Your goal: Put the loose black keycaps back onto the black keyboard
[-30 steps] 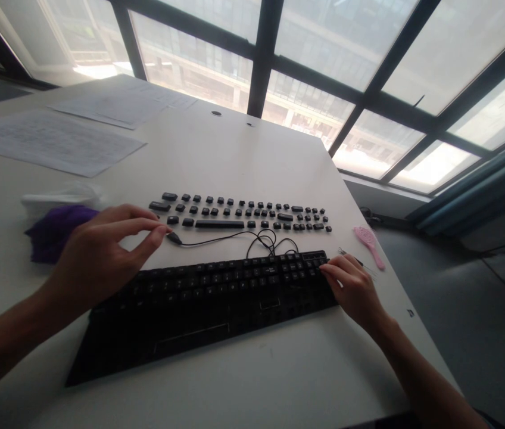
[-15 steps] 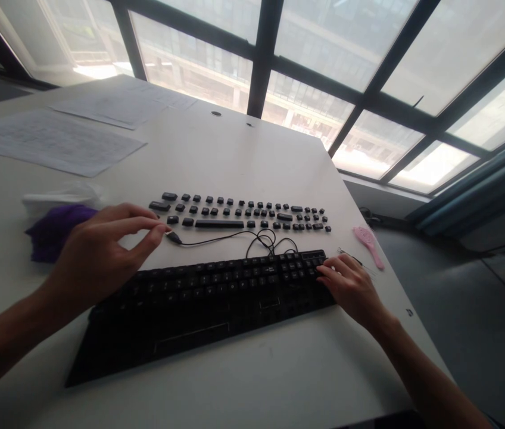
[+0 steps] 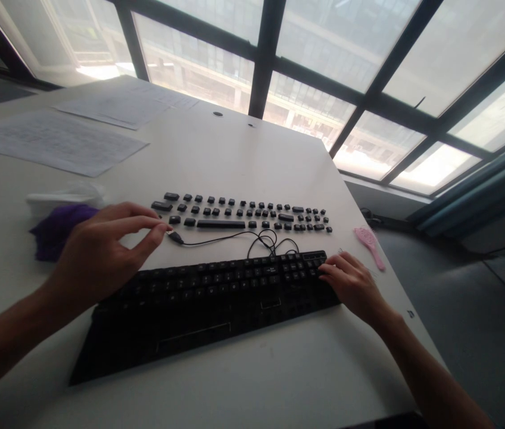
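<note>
Barely anything has moved beyond a slight view shift: your left hand (image 3: 96, 256), fingertips pressed together, is beside the black cable plug (image 3: 175, 237), your right hand (image 3: 355, 283), also pinched, contents unclear, at the far-right end of the long black plastic keyboard (image 3: 194, 319) slanting from near left.

The left hand (image 3: 100, 253) and the right hand (image 3: 353, 283) are both bare. The left arm (image 3: 6, 339) and the right arm (image 3: 433, 369) are bare too, as far up as they show. The fingers are long and thin. Both wrists are slim, and the right one has a small round bump of bone. The nails are too small and blurry to see well.
</note>
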Available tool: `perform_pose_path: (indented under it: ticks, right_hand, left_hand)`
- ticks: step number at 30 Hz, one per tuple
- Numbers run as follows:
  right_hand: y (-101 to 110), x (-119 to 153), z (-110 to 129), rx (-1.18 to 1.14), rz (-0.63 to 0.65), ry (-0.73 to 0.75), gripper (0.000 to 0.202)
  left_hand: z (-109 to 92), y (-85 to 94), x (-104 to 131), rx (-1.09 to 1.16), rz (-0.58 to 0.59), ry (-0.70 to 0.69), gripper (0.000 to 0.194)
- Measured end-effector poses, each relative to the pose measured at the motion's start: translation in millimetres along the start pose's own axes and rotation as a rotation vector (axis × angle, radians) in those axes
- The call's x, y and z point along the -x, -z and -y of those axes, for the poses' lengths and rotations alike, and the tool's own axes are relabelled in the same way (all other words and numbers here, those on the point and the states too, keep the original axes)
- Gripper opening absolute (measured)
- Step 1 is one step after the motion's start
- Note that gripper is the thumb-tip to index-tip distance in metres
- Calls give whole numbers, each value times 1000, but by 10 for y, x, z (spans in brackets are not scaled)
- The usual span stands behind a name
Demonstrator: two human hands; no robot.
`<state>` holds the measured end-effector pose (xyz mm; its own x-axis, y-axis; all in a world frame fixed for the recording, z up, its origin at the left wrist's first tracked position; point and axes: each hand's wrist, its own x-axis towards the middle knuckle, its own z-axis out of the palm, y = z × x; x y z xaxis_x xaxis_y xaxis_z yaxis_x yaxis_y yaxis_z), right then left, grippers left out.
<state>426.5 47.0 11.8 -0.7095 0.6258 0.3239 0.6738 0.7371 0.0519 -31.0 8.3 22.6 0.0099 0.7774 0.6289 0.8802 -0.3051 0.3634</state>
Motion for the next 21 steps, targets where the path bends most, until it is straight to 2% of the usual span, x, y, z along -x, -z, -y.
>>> perform_pose_path:
  ticks: [7, 15, 21]
  right_hand:
    - [76, -61, 26, 103, 65, 43, 7]
    - [-2, 13, 13, 55, -92, 46, 12]
    - [16, 40, 16, 7, -83, 27, 15]
  left_hand:
    - [-10, 3, -7, 10, -14, 2, 29]
    - [-4, 10, 5, -6, -10, 12, 28]
    - [-9, 30, -4, -9, 12, 14, 26]
